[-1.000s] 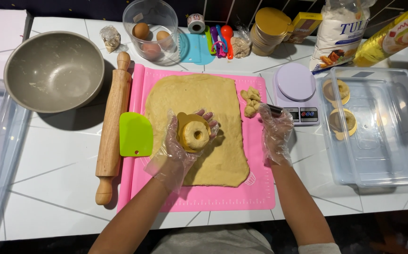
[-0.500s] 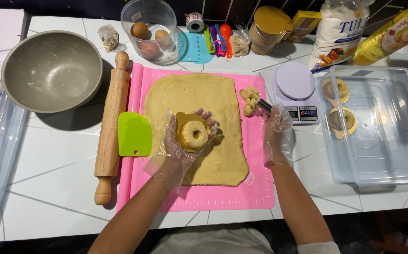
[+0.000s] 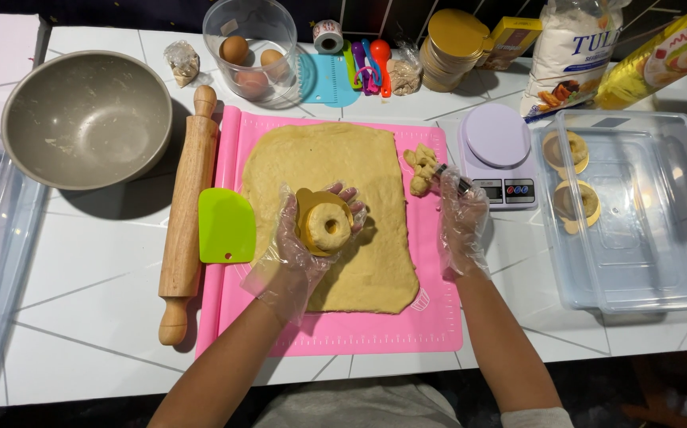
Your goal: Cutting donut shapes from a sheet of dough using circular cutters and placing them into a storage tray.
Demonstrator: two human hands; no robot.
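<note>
over the rolled dough point(image 3: 335, 158), your left hand point(image 3: 304, 246) cups a dough ring point(image 3: 329, 226); your right hand point(image 3: 462, 222), nearer the scraps point(image 3: 421, 168), pinches a small tool.

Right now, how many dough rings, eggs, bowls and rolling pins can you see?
Dough rings: 3, one in the left hand at, two in the clear tub at and
Eggs: 3
Bowls: 1
Rolling pins: 1
Total: 8

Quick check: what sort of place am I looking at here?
Most likely a home kitchen counter set up for baking: rolled dough on a pink mat, a wooden rolling pin, and a kitchen scale on white tile.
</note>
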